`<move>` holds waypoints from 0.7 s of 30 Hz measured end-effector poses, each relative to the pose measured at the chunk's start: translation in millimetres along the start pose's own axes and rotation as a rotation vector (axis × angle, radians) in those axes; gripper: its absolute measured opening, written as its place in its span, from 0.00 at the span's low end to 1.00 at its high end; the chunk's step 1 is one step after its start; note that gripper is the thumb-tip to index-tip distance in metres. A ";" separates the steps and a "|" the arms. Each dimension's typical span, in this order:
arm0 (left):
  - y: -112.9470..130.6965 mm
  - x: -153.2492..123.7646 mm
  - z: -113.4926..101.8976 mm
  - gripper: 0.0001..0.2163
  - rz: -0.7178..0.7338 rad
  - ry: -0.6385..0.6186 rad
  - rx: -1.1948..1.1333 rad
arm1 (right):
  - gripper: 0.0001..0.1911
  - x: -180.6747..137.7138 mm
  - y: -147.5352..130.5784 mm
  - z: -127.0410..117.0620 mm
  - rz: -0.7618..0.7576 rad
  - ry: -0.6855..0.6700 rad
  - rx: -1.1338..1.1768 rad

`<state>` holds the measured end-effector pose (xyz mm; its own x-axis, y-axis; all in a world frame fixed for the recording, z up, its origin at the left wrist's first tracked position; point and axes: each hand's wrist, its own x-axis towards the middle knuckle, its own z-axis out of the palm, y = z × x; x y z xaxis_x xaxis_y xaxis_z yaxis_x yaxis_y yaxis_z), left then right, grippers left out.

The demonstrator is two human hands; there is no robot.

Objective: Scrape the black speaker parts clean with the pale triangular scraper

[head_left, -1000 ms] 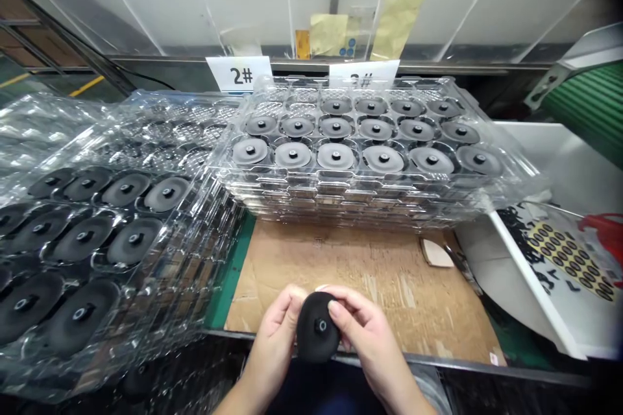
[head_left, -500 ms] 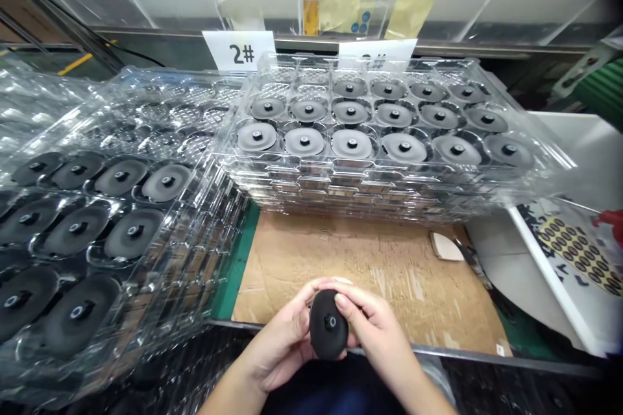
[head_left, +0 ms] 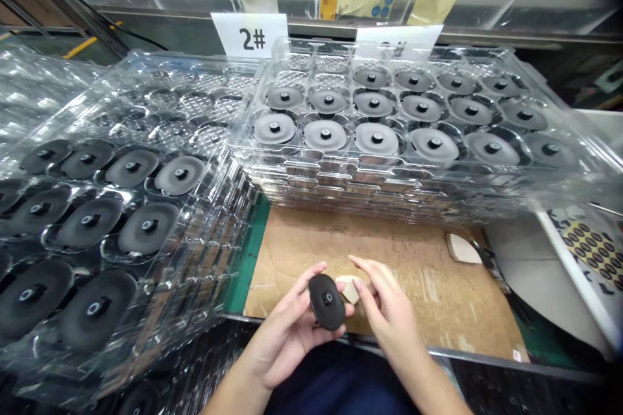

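Note:
My left hand [head_left: 294, 331] grips a black oval disc [head_left: 327, 301] by its edge, low in the middle of the view. The disc is tilted towards me, and a short post with a pale ring stands at its centre. Just right of the disc is a small cream-coloured pad [head_left: 349, 290]. My right hand [head_left: 387, 305] has its thumb on that pad, with the index finger stretched out above it. The pad's far side and the other right fingers are partly hidden.
A stack of clear plastic trays [head_left: 311, 172] holding similar discs stands ahead; another tray stack [head_left: 195, 259] is on the left. Cardboard [head_left: 302, 240] covers the bench. Another cream piece [head_left: 462, 248] lies near a dark tool. A white box [head_left: 574, 279] holds a label sheet.
My right hand has moved off the disc's face to the right, bringing the cream pad into view. The disc stays in my left hand. The view has shifted slightly.

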<state>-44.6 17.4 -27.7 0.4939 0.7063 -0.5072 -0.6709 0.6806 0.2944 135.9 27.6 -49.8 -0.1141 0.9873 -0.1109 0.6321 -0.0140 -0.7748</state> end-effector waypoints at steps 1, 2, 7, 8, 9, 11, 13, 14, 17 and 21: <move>1.9 0.1 -0.2 0.23 0.017 0.015 -0.018 | 0.18 0.7 7.2 3.4 0.017 0.012 -0.041; 3.6 0.3 -0.5 0.23 0.038 0.032 -0.036 | 0.18 0.8 13.9 7.8 0.026 0.014 -0.076; 6.1 1.1 -1.1 0.24 0.142 0.109 -0.095 | 0.14 -7.4 28.9 32.9 -0.038 0.007 -0.139; 5.9 1.2 -0.9 0.24 0.160 0.116 -0.098 | 0.13 -9.0 28.5 35.5 -0.063 -0.007 -0.135; 5.7 1.1 -0.6 0.24 0.176 0.123 -0.098 | 0.12 -9.7 27.7 36.7 -0.090 -0.029 -0.129; 5.8 0.8 0.5 0.24 0.194 0.136 -0.089 | 0.11 -7.4 25.4 34.1 -0.141 -0.077 -0.115; 6.6 0.7 1.8 0.24 0.199 0.145 -0.072 | 0.09 -0.8 21.5 24.8 -0.175 -0.106 -0.098; 6.7 1.0 2.8 0.23 0.198 0.145 -0.065 | 0.09 3.3 17.9 17.9 -0.179 -0.105 -0.090; 3.7 3.7 7.8 0.22 0.209 0.142 -0.040 | 0.09 12.1 -4.6 -7.2 -0.138 -0.041 -0.052; -10.2 8.4 22.1 0.24 0.207 0.115 0.039 | 0.15 4.9 -52.3 -33.2 -0.237 0.091 0.043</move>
<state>-21.3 20.7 -17.1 0.2801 0.8065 -0.5207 -0.7282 0.5319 0.4321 127.7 38.4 10.9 -0.1847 0.9738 0.1323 0.5624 0.2152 -0.7984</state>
